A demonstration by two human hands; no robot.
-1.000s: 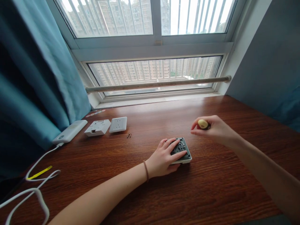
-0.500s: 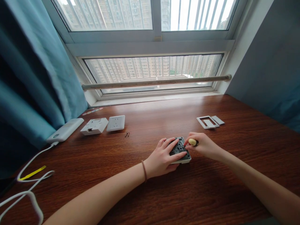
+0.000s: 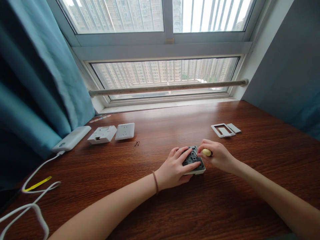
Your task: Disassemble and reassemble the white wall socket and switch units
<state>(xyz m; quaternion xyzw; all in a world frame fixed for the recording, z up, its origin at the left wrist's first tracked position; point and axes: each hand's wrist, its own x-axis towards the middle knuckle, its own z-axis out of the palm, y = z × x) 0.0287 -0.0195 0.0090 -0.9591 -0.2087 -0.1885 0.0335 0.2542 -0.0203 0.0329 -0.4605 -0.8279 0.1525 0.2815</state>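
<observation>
"Where was the switch [image 3: 194, 156]?"
"On the desk [image 3: 160, 213], clasped by the left hand's [image 3: 172, 169] fingers."
"And the right hand [image 3: 217, 155]?"
"Its fingers gripped a screwdriver [image 3: 207, 152] at the switch's right side."
"Beyond?"
"Two screws [image 3: 136, 143] lay near a socket [image 3: 125, 131]."

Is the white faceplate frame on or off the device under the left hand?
Off: the frame lies on the table beyond the right hand, apart from the device.
</observation>
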